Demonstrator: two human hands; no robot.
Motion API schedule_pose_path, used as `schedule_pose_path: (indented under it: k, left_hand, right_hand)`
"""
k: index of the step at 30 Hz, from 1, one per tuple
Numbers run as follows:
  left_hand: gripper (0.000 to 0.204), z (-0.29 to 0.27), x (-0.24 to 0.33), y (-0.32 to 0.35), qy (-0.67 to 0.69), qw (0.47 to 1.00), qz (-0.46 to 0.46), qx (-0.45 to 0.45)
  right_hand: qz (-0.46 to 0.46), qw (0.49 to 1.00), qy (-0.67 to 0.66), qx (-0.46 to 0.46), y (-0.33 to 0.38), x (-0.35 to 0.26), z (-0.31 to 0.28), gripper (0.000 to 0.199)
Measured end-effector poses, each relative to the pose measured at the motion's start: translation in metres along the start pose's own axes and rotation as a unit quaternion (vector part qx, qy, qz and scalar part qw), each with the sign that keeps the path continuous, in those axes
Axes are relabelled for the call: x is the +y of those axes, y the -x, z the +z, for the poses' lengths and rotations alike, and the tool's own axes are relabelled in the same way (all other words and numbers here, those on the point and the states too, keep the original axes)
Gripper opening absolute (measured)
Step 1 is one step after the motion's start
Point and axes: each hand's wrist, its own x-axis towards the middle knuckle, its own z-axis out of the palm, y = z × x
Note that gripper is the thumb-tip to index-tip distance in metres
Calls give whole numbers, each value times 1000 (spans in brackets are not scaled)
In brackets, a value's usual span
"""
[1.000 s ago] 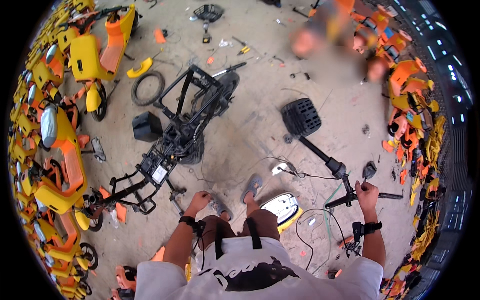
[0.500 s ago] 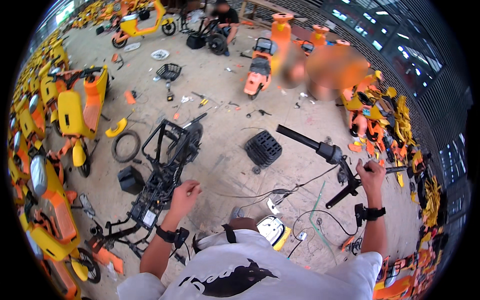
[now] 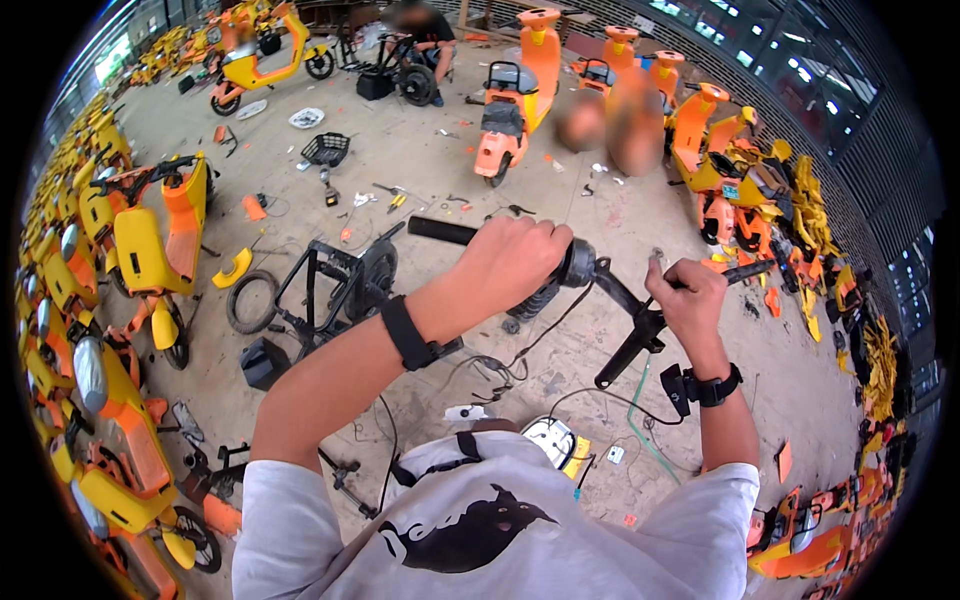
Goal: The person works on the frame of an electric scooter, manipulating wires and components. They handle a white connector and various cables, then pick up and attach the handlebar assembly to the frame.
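A black scooter handlebar (image 3: 625,300) with a short stem hangs in front of me, held off the floor. My left hand (image 3: 515,262) is closed over its left bar, beside a thick black collar (image 3: 577,264). On the other side, my right hand (image 3: 690,295) grips the bar near the stem with its fingers curled, and the bar's end sticks out past it. A black cable runs from the handlebar down toward the floor. Below my left forearm lies a stripped black scooter frame (image 3: 320,280) with a wheel, partly hidden by the arm.
Rows of yellow and orange scooters (image 3: 150,235) line the left. More scooters and a heap of yellow parts (image 3: 800,240) stand at the right. A loose tyre (image 3: 250,302), a black box (image 3: 264,364) and a black basket (image 3: 326,150) lie on the floor. A person (image 3: 425,40) sits far off.
My left hand has moved up and right from beside the frame and taken hold of the handlebar. The handlebar and my right hand have shifted left.
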Motion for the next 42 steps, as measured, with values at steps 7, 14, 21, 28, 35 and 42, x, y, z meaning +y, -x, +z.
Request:
schedule_pose_path:
  k: [7, 14, 21, 28, 35, 42]
  left_hand:
    - [27, -9, -3, -23, 16, 994, -63, -82]
    - [25, -17, -32, -71, 175, 933, -85, -303]
    - [30, 9, -21, -76, -63, 990, -72, -108]
    - [24, 38, -27, -76, 22, 978, -156, -137]
    - [28, 55, -41, -72, 248, 866, -249, -356]
    - [32, 102, -26, -28, -44, 983, -169, -50]
  right_hand:
    - [-28, 999, -32, -2, -15, 19, 8, 33]
    - [62, 992, -92, -54, -22, 49, 36, 33]
    - [137, 975, -156, -78, -32, 82, 52, 32]
    - [-62, 992, -106, -30, -51, 104, 68, 29]
    - [-125, 983, -128, -42, -39, 116, 101, 27]
    - [-115, 980, -147, -65, -28, 123, 121, 25]
